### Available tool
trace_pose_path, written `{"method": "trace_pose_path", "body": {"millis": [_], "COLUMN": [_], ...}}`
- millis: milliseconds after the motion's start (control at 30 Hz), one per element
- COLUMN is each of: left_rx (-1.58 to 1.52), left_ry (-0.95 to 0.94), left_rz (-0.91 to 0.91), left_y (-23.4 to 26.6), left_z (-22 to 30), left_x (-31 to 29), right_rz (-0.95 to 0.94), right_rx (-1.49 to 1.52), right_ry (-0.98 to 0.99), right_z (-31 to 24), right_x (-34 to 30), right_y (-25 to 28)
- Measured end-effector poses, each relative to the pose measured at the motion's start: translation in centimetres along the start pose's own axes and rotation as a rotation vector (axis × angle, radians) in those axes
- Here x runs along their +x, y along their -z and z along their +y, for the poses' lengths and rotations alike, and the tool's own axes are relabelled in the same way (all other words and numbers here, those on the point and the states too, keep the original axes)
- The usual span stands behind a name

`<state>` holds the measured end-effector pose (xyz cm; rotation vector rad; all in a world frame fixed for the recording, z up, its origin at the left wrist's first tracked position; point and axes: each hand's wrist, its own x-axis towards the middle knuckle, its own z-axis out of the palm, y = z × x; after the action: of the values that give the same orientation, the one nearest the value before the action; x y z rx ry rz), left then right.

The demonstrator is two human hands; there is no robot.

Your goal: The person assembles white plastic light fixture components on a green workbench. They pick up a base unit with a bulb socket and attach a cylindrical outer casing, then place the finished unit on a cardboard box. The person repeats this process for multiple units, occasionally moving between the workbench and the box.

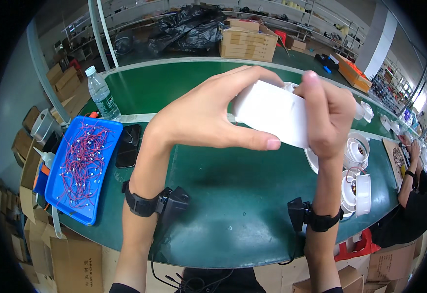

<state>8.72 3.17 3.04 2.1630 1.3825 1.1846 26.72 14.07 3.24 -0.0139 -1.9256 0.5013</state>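
A plain white, box-shaped plastic piece (272, 113) is held up between my two hands over the far half of the green worktable (218, 205). My left hand (206, 110) wraps round its left side, fingers behind it and thumb along the lower edge. At its right end my right hand (331, 115) grips it with curled fingers, the thumb pointing up. The fingers behind the piece are hidden. Close to my right forearm are round white plastic housings (356, 150) with coiled or wired centres. Another white part lies partly hidden behind my right hand.
On the left, a blue tray (85, 213) holds red and dark wires with small white connectors. Beside it are a black phone (128, 145) and a water bottle (102, 95). Cardboard boxes (76, 261) stand below. At the right, a co-worker (409, 219) reaches toward small parts.
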Motion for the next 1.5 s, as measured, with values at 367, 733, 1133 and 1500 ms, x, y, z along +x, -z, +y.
{"method": "trace_pose_path", "body": {"millis": [367, 733, 1133, 1500], "left_rx": [-0.459, -0.613, -0.532, 0.474], "left_ry": [0.156, 0.363, 0.313, 0.722], "left_rz": [0.467, 0.249, -0.311, 0.406], "left_y": [1.2, 2.6, 6.0, 4.6], "left_z": [-3.7, -4.0, -7.6, -22.9], "left_x": [0.2, -0.7, -3.7, -6.0], "right_rz": [0.055, -0.195, -0.408, -0.664], "right_rx": [0.281, 0.419, 0.536, -0.321], "right_ry": [-0.136, -0.368, -0.614, -0.811], "right_z": [-2.4, -1.5, 2.2, 7.6], "right_x": [0.8, 0.4, -0.2, -1.9], "right_y": [-1.4, -1.0, -0.7, 4.9]}}
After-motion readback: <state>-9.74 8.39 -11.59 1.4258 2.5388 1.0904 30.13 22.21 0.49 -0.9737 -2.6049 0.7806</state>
